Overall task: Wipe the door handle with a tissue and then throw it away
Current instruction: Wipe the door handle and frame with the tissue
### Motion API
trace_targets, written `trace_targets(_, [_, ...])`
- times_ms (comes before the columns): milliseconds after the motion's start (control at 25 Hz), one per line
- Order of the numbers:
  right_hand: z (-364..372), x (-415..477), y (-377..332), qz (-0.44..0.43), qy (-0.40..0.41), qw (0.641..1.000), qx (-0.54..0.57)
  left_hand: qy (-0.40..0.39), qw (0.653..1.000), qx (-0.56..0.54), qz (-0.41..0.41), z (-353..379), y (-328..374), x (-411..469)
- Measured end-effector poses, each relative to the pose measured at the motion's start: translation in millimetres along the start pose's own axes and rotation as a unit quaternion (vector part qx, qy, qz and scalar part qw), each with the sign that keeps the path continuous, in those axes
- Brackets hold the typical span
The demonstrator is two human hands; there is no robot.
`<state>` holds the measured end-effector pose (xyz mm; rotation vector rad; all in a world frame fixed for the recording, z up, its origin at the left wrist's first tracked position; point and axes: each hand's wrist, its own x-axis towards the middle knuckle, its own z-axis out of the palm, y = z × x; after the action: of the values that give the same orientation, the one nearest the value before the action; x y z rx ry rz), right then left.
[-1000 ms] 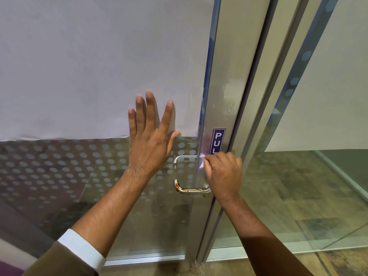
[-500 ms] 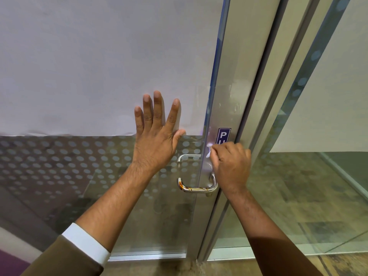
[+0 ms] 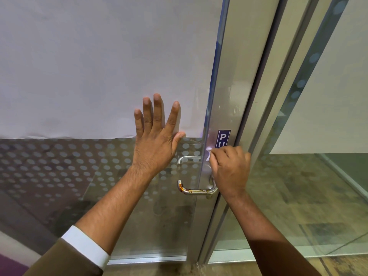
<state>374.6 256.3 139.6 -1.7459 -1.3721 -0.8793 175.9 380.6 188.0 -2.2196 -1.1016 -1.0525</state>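
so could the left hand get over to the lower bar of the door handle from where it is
Probably yes. The left hand lies flat and open on the glass, up and to the left of the handle's lower bar. That bar is bare along its left stretch; the right hand covers only the handle's right side.

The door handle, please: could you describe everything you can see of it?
The door handle is a shiny metal U-shaped pull fixed on the door's metal frame, below a blue sticker. Its lower bar juts left, with orange-brown stains. The right hand is closed over its upright part, a bit of white tissue showing. A second, similar handle shows through the glass.
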Motion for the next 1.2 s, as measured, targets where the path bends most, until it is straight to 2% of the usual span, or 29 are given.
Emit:
trace_targets(160, [-7.8,45.7,-2.8,0.009,0.067,0.997,0.026,0.004,1.000,-0.003,0.001,-0.1,0.3,-0.3])
trace_targets(440, [-2.7,15.9,-8.4,-0.029,0.018,0.999,-0.010,-0.007,1.000,0.002,-0.002,-2.8,0.5,0.6])
trace_targets(760, [1.8,0.5,-1.1,-0.063,0.066,0.995,-0.049,-0.011,1.000,-0.003,-0.003,-3.6,0.8,0.7])
trace_targets(960, [-3.0,26.2,-3.6,-0.039,0.106,0.993,-0.037,0.002,1.000,-0.002,0.002,-4.0,1.4,0.0])
trace_targets(1200, [-1.9,14.6,-6.3,-0.030,0.071,0.996,-0.049,-0.001,1.000,-0.003,0.000,-2.9,1.5,-0.4])
